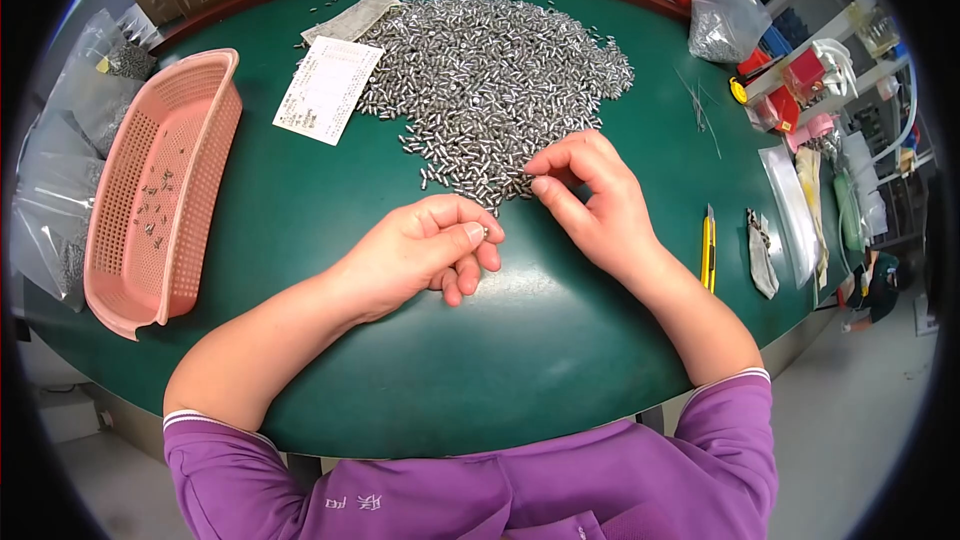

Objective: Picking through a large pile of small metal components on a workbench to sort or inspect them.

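Note:
A wide heap of small silvery metal pins (480,70) is spread over the green table (480,370). My left hand (425,248) is just in front of the heap's near tip, thumb pressed to the index finger. One small metal pin (486,232) shows at that pinch; the other fingers curl loosely below. At the heap's near right edge, my right hand (592,195) has its thumb and index finger closed together beside the pins. Whether a pin sits between those fingertips is too small to make out.
At the left stands a pink perforated basket (225,125) with several small pieces inside. A printed paper slip (328,90) and a grey cloth (352,18) touch the heap's left side. To the right lie a yellow utility knife (709,250), thin wires (700,110) and clear bags (788,210).

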Demonstrator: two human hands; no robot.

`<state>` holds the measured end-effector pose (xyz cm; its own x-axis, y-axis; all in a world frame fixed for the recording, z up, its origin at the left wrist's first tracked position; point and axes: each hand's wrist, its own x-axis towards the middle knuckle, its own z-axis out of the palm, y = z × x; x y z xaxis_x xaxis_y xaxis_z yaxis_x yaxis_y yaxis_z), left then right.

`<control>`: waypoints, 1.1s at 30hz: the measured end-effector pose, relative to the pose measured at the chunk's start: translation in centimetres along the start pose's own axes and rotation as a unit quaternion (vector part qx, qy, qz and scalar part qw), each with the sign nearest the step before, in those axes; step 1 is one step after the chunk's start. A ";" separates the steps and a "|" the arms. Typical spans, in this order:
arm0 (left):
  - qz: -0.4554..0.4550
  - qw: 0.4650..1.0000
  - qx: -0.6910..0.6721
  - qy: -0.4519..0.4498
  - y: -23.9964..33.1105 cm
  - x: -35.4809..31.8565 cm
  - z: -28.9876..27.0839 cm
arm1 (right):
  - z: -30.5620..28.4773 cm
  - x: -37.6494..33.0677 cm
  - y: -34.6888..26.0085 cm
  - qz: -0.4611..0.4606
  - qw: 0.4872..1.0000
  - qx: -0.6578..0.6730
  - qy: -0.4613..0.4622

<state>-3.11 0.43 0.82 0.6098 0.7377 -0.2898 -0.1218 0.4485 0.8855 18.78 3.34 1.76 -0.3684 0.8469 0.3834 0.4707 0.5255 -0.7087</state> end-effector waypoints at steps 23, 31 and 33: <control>-0.001 1.000 0.009 -0.013 0.1 -0.1 -0.2 | 0.7 -0.7 -1.4 -0.084 0.990 -0.075 -0.080; 0.000 1.000 0.026 -0.017 0.0 -0.2 -0.3 | 1.2 -1.4 -3.1 -0.089 0.991 -0.048 -0.085; -0.006 1.000 0.008 -0.010 -0.1 -0.2 -0.4 | 1.5 -1.3 -3.2 -0.093 0.992 -0.051 -0.072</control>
<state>-3.54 0.46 0.60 0.6269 0.7221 -0.2926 -0.1019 0.4483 0.8881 16.57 0.44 2.67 -0.5633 0.7185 0.4081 0.4594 0.6828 -0.5680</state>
